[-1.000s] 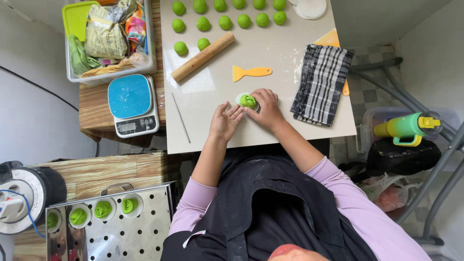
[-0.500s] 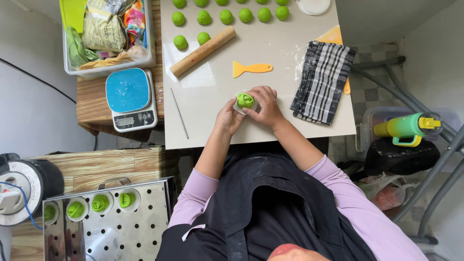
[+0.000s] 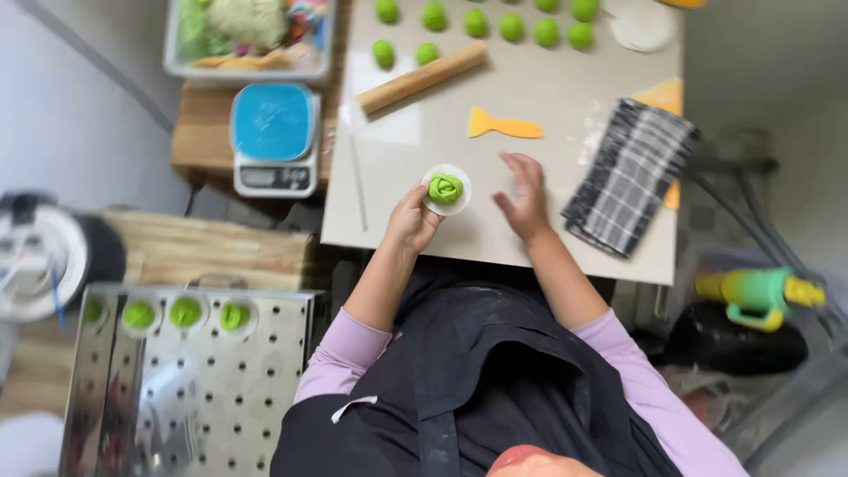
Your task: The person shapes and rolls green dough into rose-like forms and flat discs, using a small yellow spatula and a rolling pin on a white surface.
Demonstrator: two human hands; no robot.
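Green dough twist (image 3: 446, 188) on paper round, left fingers (image 3: 422, 196) touching its edge

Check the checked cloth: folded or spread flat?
Folded. The checked cloth lies as a narrow, thick strip at the table's right edge, beside the right hand.

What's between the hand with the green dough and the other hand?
Nothing. In the head view, only bare table lies between the left hand, holding the green dough, and the open right hand.
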